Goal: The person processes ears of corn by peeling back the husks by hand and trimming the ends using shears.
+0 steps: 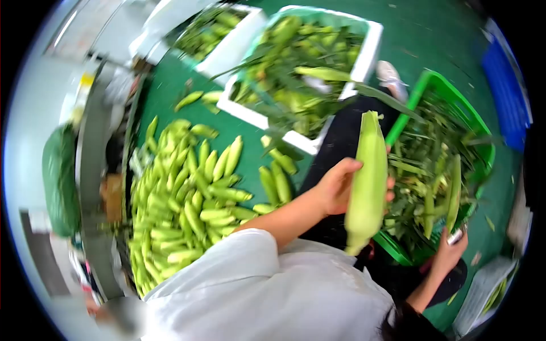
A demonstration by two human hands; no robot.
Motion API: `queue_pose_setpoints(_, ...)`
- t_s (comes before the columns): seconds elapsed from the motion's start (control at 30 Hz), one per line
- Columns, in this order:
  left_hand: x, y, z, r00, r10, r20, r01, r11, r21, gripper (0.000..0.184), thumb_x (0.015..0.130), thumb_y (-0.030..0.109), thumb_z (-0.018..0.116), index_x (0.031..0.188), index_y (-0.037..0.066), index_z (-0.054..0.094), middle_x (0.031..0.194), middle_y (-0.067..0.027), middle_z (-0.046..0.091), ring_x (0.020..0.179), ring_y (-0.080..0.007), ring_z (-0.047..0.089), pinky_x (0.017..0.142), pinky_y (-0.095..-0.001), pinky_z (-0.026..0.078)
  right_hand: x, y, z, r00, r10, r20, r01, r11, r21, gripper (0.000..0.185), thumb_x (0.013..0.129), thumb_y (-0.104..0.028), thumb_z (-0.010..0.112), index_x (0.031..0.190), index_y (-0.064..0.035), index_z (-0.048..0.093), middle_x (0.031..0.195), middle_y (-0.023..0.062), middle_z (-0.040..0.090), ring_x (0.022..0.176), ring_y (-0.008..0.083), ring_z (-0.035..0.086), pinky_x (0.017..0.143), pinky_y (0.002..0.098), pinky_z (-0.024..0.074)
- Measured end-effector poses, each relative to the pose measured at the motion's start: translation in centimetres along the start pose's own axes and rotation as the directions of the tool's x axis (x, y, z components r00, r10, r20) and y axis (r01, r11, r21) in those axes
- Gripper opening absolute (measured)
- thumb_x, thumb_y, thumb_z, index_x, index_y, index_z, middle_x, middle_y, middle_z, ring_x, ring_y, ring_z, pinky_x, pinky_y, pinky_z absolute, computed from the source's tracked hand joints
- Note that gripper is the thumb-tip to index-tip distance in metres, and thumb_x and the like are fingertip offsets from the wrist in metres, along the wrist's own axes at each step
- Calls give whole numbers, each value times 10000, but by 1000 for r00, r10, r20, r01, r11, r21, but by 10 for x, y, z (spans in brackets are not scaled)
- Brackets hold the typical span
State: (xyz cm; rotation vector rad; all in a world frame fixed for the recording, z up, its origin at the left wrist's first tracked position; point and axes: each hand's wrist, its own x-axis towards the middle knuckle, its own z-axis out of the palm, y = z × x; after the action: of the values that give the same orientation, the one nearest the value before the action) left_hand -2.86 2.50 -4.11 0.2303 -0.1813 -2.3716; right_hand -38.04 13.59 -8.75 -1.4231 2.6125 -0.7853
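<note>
My left hand [339, 187] is closed round a pale green ear of corn [367, 182], still in its inner husk, with its cut top end pointing away from me. The thumb lies along one side and fingertips show on the other. Low at the right, my right hand [451, 250] is closed on a small silvery tool [455, 236], mostly hidden, so its kind is unclear. That hand is beside the near rim of a green plastic basket [424, 85] full of stripped husks and leaves [424, 165].
A large heap of trimmed corn ears [176, 210] covers the green floor [432, 34] at left. White foam boxes of leafy corn, one nearer [372, 51] and one farther [233, 48], stand ahead. Blue crates [503, 85] line the right; a green sack [61, 179] lies far left.
</note>
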Motion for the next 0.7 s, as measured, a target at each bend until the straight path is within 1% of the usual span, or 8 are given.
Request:
queue_pose_setpoints(0.1,-140,53,-51,954,96,-284,-102,995,-7,770,835,467,630,1483,168,339,1229,-162,495,921,-276,545,803,-435,467,-6,-20,-10,824,168,540,-505,649,569,469,920,-294,658,1260,2,529,1160,127,593,986,219,578,885,360,470)
queue_pose_setpoints(0.17,-264,76,-90,646,503,-574,-360,864,352,724,906,516,548,1371,-28,435,1072,-168,616,893,-280,624,805,-417,521,-24,-39,0,616,1,788,-774,185,605,437,951,-332,604,1257,-32,519,1114,91,594,928,176,573,834,336,474)
queue_pose_setpoints(0.23,-409,80,-120,532,512,-674,-604,788,121,687,904,516,571,1264,-66,512,988,-198,665,857,-310,662,763,-459,557,-29,-21,39,365,-300,882,-885,181,428,478,969,-354,555,1349,-78,472,1211,101,591,1002,201,577,837,360,493)
queue_pose_setpoints(0.33,-593,52,-130,-248,578,-778,-622,521,585,511,887,467,629,1136,22,598,938,-135,676,809,-288,664,705,-441,572,-34,4,109,8,-654,756,-864,377,335,473,965,-367,552,1325,-71,479,1183,113,596,1018,230,580,878,403,481)
queue_pose_setpoints(0.43,-737,38,-150,-862,443,-245,-277,-8,961,437,964,432,503,1214,78,561,990,-126,653,854,-297,643,752,-453,561,-56,17,111,-133,-724,677,-876,405,260,493,964,-377,542,1340,-68,465,1210,129,578,1084,258,565,944,436,459)
queue_pose_setpoints(0.47,-803,43,-176,-793,600,-103,-231,-140,963,472,987,435,444,1267,63,521,1143,-134,613,970,-284,624,824,-459,549,-67,16,102,-82,-691,718,-928,316,198,517,965,-377,534,1371,-70,445,1257,137,557,1139,267,547,983,441,446)
queue_pose_setpoints(0.5,-693,80,-106,-908,107,-404,-417,-285,863,539,989,429,422,1353,34,455,1273,-131,564,1096,-262,592,903,-440,525,-94,-16,85,51,-563,825,-995,39,89,568,970,-374,519,1440,-76,404,1359,147,512,1245,276,512,1047,437,423)
queue_pose_setpoints(0.7,-349,245,-128,-281,929,-242,-270,166,949,445,958,233,542,1343,18,480,1130,-132,629,1010,-247,633,875,-406,546,-109,-122,-22,241,-192,952,-933,226,281,656,878,-294,542,1477,-110,349,1362,176,514,1268,315,488,1084,513,372)
